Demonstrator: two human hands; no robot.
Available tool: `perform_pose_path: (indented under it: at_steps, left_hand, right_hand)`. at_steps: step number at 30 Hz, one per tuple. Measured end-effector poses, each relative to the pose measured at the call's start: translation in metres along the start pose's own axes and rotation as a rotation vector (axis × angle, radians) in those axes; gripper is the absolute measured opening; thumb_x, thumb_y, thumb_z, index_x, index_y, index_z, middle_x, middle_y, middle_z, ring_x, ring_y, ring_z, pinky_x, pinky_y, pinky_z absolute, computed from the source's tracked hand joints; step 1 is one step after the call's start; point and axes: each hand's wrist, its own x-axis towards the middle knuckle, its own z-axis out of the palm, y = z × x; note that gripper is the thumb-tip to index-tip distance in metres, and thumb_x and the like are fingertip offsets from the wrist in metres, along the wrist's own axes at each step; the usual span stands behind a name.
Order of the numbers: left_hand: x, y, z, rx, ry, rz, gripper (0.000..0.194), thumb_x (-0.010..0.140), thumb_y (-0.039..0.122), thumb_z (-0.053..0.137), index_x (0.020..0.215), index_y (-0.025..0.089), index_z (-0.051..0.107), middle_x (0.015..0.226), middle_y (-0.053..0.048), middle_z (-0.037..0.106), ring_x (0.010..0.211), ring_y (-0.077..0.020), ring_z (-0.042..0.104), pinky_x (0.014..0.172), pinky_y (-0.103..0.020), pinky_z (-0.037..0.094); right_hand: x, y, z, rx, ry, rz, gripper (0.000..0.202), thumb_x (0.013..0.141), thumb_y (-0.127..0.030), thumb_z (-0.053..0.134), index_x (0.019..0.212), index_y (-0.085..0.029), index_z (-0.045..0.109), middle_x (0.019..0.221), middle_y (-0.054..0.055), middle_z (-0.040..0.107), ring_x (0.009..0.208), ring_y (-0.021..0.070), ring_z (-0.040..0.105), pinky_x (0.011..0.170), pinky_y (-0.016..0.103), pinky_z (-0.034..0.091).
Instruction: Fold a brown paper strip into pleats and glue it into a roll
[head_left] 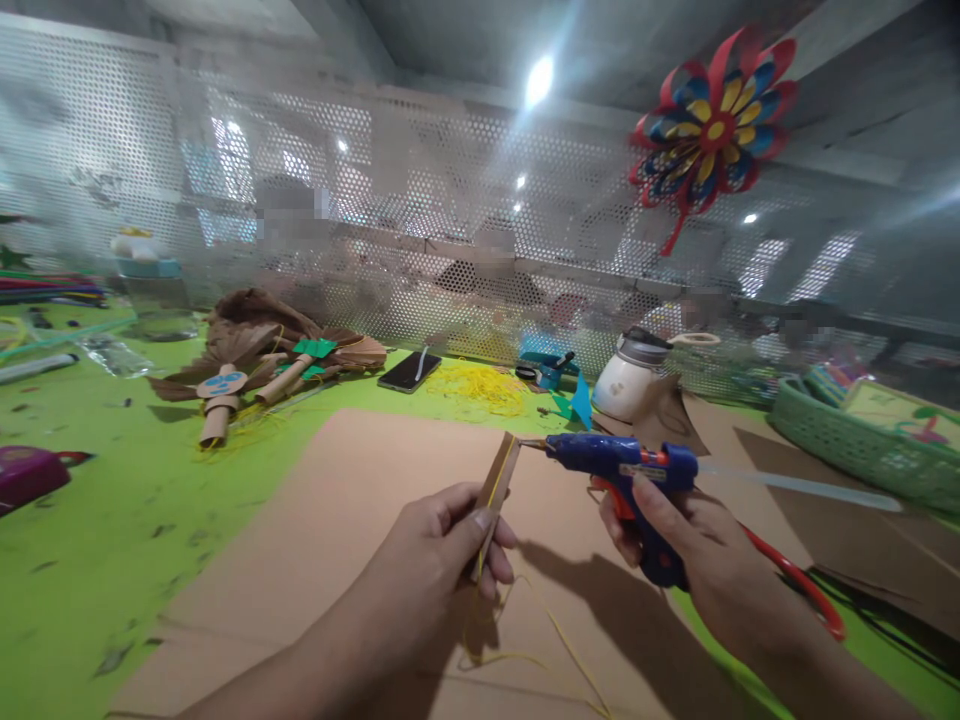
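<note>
My left hand (457, 540) pinches a narrow brown cardboard strip (501, 478), tilted with its top end away from me. Along the strip runs a yellow string (559, 635), whose loose end trails down over the brown paper sheet (360, 500). In my right hand (697, 540) is a blue glue gun (600, 455) with an orange trigger, fingers wrapped round its handle. Its nozzle points left and is at the top end of the strip; whether it touches cannot be told. A clear glue stick (810, 485) sticks out of the gun's back.
Brown paper figures (225, 395) lie at the left back, near a phone (409, 370) and a heap of yellow string (480, 388). Behind the glue gun stands a white jar (630, 380). A green basket (870, 450) is at right, red-handled scissors (802, 585) by my right wrist.
</note>
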Motion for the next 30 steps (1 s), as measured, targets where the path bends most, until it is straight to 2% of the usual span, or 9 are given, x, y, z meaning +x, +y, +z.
perform_pose_path:
  at_steps: [11,18,24,30]
  left_hand:
    - [0.0006,0.0017,-0.0015,0.006,0.024,0.002,0.026,0.076,0.036,0.063,0.085,0.011,0.059,0.067,-0.003,0.057,0.048,-0.0081,0.048,0.050,-0.022,0.037]
    - [0.0041,0.0001,-0.0029,0.006,0.042,0.010,0.026,0.075,0.037,0.065,0.083,0.013,0.058,0.062,-0.001,0.056,0.046,-0.0081,0.047,0.049,-0.022,0.036]
    - [0.0039,-0.0011,-0.0022,0.020,0.025,0.013,0.024,0.076,0.034,0.062,0.085,0.012,0.058,0.063,-0.001,0.056,0.045,-0.0078,0.047,0.050,-0.022,0.036]
    - [0.0012,-0.0006,-0.0007,0.033,0.019,0.016,0.026,0.077,0.034,0.062,0.088,0.012,0.058,0.066,-0.003,0.058,0.048,-0.0084,0.049,0.051,-0.023,0.037]
  right_hand:
    - [-0.0022,0.0005,0.0038,-0.008,0.003,-0.014,0.043,0.080,-0.055,0.053,0.084,-0.013,0.061,0.066,0.003,0.053,0.056,0.0130,0.045,0.050,0.025,0.032]
    - [-0.0041,-0.0037,0.0073,-0.032,-0.021,-0.011,0.047,0.079,-0.058,0.052,0.065,-0.014,0.056,0.062,0.004,0.053,0.055,0.0129,0.045,0.051,0.025,0.032]
    - [-0.0036,-0.0010,0.0071,0.040,0.022,-0.018,0.043,0.079,-0.055,0.054,0.085,-0.013,0.062,0.068,0.004,0.056,0.055,0.0129,0.047,0.049,0.026,0.033]
    - [-0.0005,0.0020,0.0041,0.029,0.012,-0.038,0.039,0.081,-0.052,0.053,0.081,-0.014,0.060,0.073,0.005,0.057,0.059,0.0136,0.049,0.054,0.027,0.038]
